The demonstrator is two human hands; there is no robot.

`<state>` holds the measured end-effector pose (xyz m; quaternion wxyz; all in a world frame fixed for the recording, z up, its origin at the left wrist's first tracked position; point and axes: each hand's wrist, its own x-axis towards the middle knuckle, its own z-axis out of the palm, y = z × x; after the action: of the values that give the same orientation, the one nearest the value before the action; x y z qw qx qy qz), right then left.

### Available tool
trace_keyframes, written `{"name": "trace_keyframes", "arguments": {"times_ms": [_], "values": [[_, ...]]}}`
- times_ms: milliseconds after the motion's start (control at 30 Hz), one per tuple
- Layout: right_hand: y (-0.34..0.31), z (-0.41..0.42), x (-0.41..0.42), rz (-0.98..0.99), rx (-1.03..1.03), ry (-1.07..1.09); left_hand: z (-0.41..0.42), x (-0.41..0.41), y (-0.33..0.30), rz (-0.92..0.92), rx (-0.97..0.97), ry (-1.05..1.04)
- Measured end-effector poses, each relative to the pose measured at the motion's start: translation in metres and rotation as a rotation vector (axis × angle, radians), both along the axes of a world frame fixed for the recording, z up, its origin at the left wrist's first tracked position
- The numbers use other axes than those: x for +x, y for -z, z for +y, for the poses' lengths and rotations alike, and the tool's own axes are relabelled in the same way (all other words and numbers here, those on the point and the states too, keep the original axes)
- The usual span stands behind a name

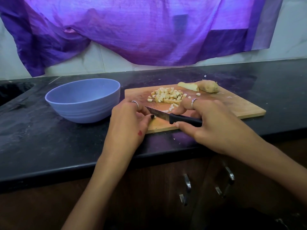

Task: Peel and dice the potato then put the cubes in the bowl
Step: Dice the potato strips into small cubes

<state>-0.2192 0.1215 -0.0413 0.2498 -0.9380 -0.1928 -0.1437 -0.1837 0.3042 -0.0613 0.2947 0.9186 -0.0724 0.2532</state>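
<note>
A wooden cutting board [240, 107] lies on the black counter. A heap of small potato cubes [167, 95] sits on its far middle. Behind it lie a peeled potato piece [187, 86] and an unpeeled potato chunk [209, 87]. My right hand [214, 123] grips the black handle of a knife [166, 116], whose blade points left over the board. My left hand [128, 120] rests at the board's left end, fingers curled by the blade tip; what they hold is hidden. A blue bowl [83, 100] stands left of the board with nothing in it.
A purple cloth [149, 30] hangs on the tiled wall behind the counter. A dark sink opening [11, 90] is at the far left. Cabinet doors with metal handles [186, 188] are below the counter edge.
</note>
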Motion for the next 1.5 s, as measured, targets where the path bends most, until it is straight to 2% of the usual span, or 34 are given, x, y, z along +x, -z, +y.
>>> {"name": "trace_keyframes", "arguments": {"times_ms": [267,467,733,900,1000,1100,1200,1367,1500], "values": [[-0.006,0.006,0.004,-0.011,-0.155,0.019,0.001,0.001,0.002,-0.035,0.040,0.000],[0.001,0.009,-0.004,-0.187,-0.335,0.035,0.002,0.003,0.004,-0.066,0.059,-0.003],[-0.003,0.012,0.005,-0.157,-0.304,0.031,-0.002,-0.001,0.001,-0.057,0.052,0.010],[-0.005,0.004,0.001,-0.259,-0.400,0.058,-0.001,0.004,0.004,-0.061,0.087,-0.006],[-0.010,-0.013,0.012,-0.323,-0.306,0.129,-0.007,0.015,-0.003,-0.011,0.155,-0.031],[-0.015,-0.038,0.026,-0.260,-0.126,0.212,-0.013,0.030,-0.013,0.038,0.215,-0.021],[-0.014,-0.065,0.028,-0.165,-0.049,0.125,-0.014,0.040,-0.021,0.052,0.206,0.019],[-0.007,-0.082,0.029,-0.062,-0.120,-0.201,-0.008,0.045,-0.019,-0.024,0.059,0.043],[-0.006,-0.072,0.063,-0.205,-0.277,-0.099,-0.014,0.041,-0.020,-0.074,0.030,0.057]]}}
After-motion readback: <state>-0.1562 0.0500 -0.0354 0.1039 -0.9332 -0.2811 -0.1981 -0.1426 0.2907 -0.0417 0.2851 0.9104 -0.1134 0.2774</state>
